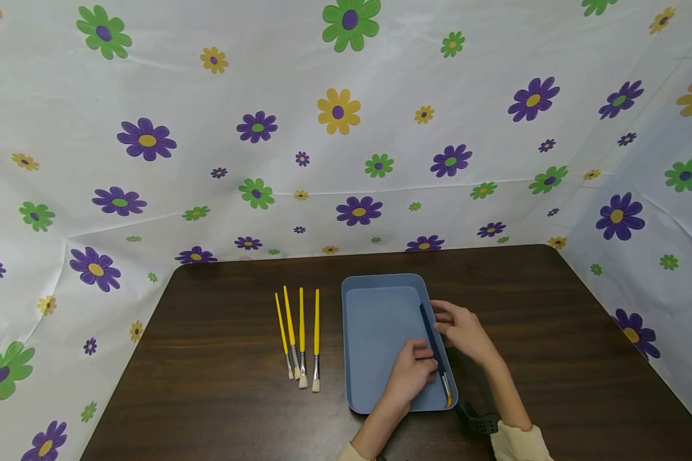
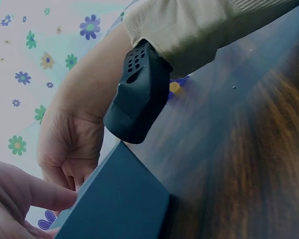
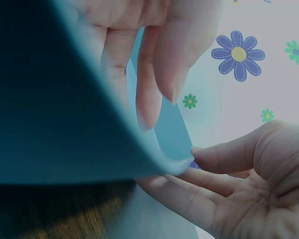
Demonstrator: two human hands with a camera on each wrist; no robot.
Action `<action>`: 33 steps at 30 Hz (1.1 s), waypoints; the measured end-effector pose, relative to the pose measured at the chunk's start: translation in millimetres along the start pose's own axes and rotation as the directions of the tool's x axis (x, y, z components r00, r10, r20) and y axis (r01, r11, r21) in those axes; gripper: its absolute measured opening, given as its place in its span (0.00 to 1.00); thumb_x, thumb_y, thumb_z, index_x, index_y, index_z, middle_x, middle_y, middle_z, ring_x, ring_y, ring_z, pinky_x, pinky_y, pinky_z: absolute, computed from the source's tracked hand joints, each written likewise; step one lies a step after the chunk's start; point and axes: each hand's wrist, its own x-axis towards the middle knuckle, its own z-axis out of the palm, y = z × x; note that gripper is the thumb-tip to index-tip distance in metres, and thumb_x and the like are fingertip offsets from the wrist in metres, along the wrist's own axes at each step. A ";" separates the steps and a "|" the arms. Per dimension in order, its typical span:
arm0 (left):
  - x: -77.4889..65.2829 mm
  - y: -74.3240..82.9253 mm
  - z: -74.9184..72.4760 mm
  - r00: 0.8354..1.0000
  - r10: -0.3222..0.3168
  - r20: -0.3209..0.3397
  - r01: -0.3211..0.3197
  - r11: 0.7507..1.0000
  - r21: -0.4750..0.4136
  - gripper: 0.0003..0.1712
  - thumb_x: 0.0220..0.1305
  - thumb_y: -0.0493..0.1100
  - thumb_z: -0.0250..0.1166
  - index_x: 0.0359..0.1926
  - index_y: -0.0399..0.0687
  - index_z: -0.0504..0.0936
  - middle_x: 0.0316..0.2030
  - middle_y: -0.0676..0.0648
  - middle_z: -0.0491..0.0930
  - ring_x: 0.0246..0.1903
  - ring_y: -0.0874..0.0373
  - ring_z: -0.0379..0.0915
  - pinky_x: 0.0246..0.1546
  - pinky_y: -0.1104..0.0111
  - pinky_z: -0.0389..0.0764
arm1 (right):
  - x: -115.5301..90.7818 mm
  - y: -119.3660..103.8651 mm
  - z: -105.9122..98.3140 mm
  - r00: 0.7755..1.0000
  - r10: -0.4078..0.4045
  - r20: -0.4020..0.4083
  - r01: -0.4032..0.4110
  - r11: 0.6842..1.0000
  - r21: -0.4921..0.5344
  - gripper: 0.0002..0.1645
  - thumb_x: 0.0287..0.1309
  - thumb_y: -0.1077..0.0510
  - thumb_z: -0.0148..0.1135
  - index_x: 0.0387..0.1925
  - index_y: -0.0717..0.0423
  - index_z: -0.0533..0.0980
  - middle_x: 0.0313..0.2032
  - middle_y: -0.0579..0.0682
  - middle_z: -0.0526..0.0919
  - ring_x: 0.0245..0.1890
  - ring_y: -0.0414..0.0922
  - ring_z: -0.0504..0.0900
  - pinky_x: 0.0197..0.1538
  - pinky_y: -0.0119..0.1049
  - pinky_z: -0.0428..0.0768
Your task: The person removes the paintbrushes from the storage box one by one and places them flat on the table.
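Note:
A dark-handled paintbrush (image 1: pixel 430 330) with orange-tipped bristles lies lengthwise along the right side inside a blue-grey tray (image 1: pixel 375 346). My left hand (image 1: pixel 412 372) is over the tray's right half, its fingertips beside the brush handle; the right wrist view shows its fingers (image 3: pixel 148 99) reaching loosely down inside the tray. At the tray's right edge is my right hand (image 1: pixel 461 330). In the right wrist view this hand (image 3: pixel 249 184) pinches the rim, thumb above and fingers below. Whether the left fingertips touch the brush is hidden.
Several yellow-handled paintbrushes (image 1: pixel 302 333) lie side by side on the dark wooden table (image 1: pixel 219 358), left of the tray, bristles toward me. A flower-patterned sheet (image 1: pixel 300 141) hangs behind the table and along its sides.

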 end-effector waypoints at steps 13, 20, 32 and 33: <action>3.5 2.3 4.5 1.000 -0.008 -0.008 0.008 1.000 -0.015 0.28 0.62 0.24 0.62 0.63 0.27 0.69 0.45 0.42 0.78 0.34 0.58 0.80 0.38 0.61 0.88 | 0.9 -2.5 0.6 1.000 0.004 -0.007 -0.004 1.000 -0.002 0.29 0.69 0.73 0.54 0.70 0.72 0.68 0.56 0.76 0.79 0.54 0.67 0.83 0.37 0.47 0.89; 4.1 -0.9 6.9 0.999 0.045 -0.028 -0.043 0.997 0.064 0.30 0.60 0.25 0.66 0.63 0.27 0.69 0.45 0.44 0.79 0.35 0.57 0.83 0.35 0.65 0.87 | 2.0 -4.1 2.5 1.000 -0.002 -0.009 0.002 1.000 0.002 0.29 0.68 0.73 0.55 0.69 0.72 0.68 0.56 0.76 0.80 0.53 0.67 0.83 0.36 0.47 0.89; 5.0 -0.6 10.4 0.998 0.045 -0.035 -0.042 0.995 0.086 0.31 0.57 0.23 0.68 0.63 0.28 0.70 0.43 0.46 0.79 0.32 0.60 0.81 0.31 0.66 0.86 | 1.4 -1.8 0.6 1.000 0.002 -0.009 -0.002 1.000 0.000 0.29 0.68 0.73 0.55 0.69 0.72 0.68 0.56 0.75 0.80 0.53 0.67 0.83 0.36 0.47 0.89; 4.6 -0.6 10.9 0.998 0.045 -0.035 -0.042 0.996 0.085 0.32 0.57 0.23 0.68 0.63 0.28 0.70 0.43 0.46 0.79 0.32 0.60 0.81 0.31 0.66 0.86 | 1.2 -1.3 0.5 1.000 0.003 -0.009 -0.003 1.000 -0.002 0.29 0.68 0.73 0.55 0.69 0.72 0.68 0.56 0.75 0.80 0.53 0.67 0.83 0.36 0.46 0.89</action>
